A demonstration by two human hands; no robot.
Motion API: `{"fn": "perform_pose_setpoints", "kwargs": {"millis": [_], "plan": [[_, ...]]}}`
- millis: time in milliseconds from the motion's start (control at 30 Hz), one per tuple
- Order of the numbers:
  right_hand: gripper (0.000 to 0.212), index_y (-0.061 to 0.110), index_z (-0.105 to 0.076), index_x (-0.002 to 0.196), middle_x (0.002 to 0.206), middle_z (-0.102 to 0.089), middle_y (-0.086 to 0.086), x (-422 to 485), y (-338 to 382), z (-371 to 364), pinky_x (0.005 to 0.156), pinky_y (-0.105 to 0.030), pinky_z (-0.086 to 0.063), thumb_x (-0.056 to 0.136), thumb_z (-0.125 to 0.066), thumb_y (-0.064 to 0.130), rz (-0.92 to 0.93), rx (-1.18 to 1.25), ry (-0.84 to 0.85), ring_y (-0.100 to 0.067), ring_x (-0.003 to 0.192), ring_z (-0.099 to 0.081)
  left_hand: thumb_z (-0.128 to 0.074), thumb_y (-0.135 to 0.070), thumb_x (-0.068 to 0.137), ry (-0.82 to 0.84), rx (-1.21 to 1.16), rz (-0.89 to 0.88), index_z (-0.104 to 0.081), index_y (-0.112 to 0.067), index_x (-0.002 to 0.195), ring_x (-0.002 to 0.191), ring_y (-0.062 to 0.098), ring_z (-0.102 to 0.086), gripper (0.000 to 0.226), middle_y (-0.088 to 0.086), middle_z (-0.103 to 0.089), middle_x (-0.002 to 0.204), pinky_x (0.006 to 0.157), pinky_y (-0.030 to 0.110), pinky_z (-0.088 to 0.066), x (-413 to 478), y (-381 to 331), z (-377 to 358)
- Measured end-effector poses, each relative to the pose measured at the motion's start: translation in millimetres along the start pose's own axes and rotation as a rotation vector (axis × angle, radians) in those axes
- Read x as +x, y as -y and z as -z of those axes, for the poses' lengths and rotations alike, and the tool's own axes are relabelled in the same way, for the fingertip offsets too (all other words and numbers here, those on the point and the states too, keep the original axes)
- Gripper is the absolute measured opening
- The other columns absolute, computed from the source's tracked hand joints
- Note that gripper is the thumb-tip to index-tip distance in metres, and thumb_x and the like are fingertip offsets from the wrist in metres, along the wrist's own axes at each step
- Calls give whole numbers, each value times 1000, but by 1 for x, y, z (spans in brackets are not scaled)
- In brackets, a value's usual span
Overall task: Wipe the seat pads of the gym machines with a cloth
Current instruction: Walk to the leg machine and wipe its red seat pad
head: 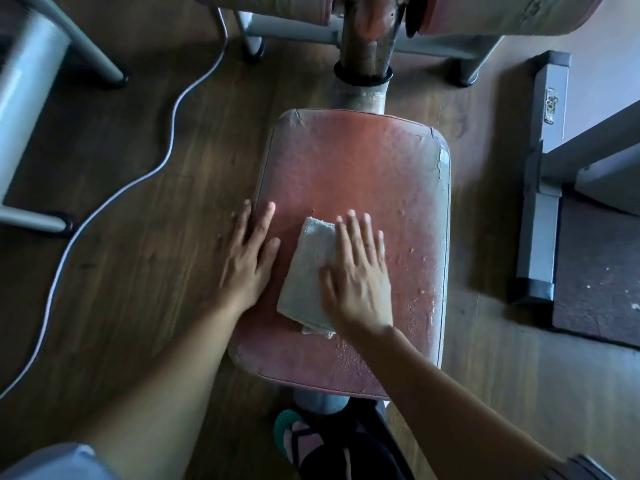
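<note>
A worn red seat pad [363, 161] with peeling edges fills the middle of the view. A folded pale grey cloth [308, 265] lies on its near half. My right hand [360, 268] presses flat on the cloth's right part, fingers spread and pointing away from me. My left hand [249, 254] rests flat on the pad's left edge, just left of the cloth, holding nothing. Water droplets dot the pad's right and near parts.
A rusty post [363, 57] rises behind the seat, with roller pads [502, 12] at the top. A white cable [114, 188] snakes over the wooden floor on the left. Grey machine frames [540, 209] stand right and far left. My sandalled foot [298, 441] shows below the seat.
</note>
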State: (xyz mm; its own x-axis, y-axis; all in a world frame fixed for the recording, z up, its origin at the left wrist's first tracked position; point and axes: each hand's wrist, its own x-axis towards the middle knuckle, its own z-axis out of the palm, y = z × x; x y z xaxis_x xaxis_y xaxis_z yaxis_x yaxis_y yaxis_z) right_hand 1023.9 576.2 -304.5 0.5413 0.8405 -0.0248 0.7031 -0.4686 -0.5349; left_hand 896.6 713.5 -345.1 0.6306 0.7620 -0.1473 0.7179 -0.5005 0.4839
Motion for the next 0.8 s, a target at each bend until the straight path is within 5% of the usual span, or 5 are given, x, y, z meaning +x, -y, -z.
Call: {"fn": "perform_pose_setpoints", "kwargs": {"millis": [333,533,633,800], "plan": [[67,6,-39,144,151,-36,-15,24,-42,4,116,-51,-14,93,-38,49,142,-274,36,-36,141,-27,-24,-51,98,-42,46,-31,-23,-32,150,143,36,-25,55,11,-21,159,109,57,-32,-3,3,-9],[67,0,-34,145,152,-30,-20,48,-58,22,117,-48,-9,88,-30,37,75,-241,45,-39,142,-23,-26,-43,99,-116,48,50,-22,-21,152,147,30,-17,58,10,-13,161,116,48,-22,-22,-17,-20],[73,3,-28,147,154,-28,-17,37,-38,12,118,-50,-10,91,-30,48,22,-281,33,-34,144,-19,-30,-41,100,-165,70,-9,-27,-15,151,146,29,-18,57,13,-17,159,117,43,-22,-24,-14,-22],[73,8,-30,148,155,-29,-10,-21,-42,18,117,-51,-15,93,-45,52,280,-260,162,-28,146,-17,-28,-44,100,-167,-4,-22,-27,-15,151,146,29,-19,58,14,-16,159,116,49,-25,-21,-8,-30]]}}
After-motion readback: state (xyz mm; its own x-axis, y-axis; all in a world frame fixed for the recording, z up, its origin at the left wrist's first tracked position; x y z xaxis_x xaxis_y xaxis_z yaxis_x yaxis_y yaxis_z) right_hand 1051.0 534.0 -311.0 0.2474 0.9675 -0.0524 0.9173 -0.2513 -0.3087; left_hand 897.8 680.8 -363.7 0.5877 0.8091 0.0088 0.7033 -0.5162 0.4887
